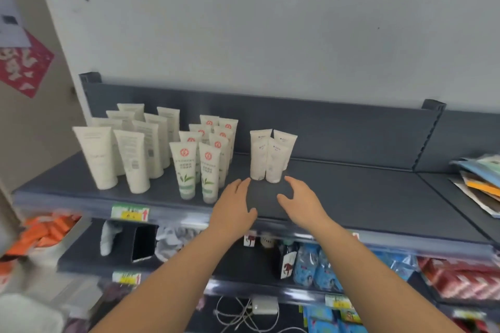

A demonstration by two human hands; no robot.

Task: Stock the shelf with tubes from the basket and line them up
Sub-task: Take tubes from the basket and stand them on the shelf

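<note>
Grey-blue metal shelf [351,197], head view, and much of it reads poorly. The print on every tube is too blurred for me to read. In each group the front tubes cover the lower halves of those behind, so I give no count for the back rows. At the right edge a stack of flat packets [479,184] is cut off by the frame. The goods on the lower shelf [238,265] are smeared, and my forearms cross in front of them. A green and yellow price label [130,212] sits on the front edge, its text illegible. All tubes stand cap-down. The plain white tubes [94,157] are near the left end. The leaf-print tubes [185,170], with a red round mark on top and clear caps, run in two files from front towards the back. The small white tubes [259,154], four of them with faint blue marks, stand mid-shelf, set apart to the right of the leaf-print group and leaning on each other. The left hand [232,205] and right hand [300,203] hover over the front edge just before these four, fingers spread and relaxed, holding nothing. The left fingertips [244,181] come close to the front-left small tube; I cannot tell whether they touch it.
</note>
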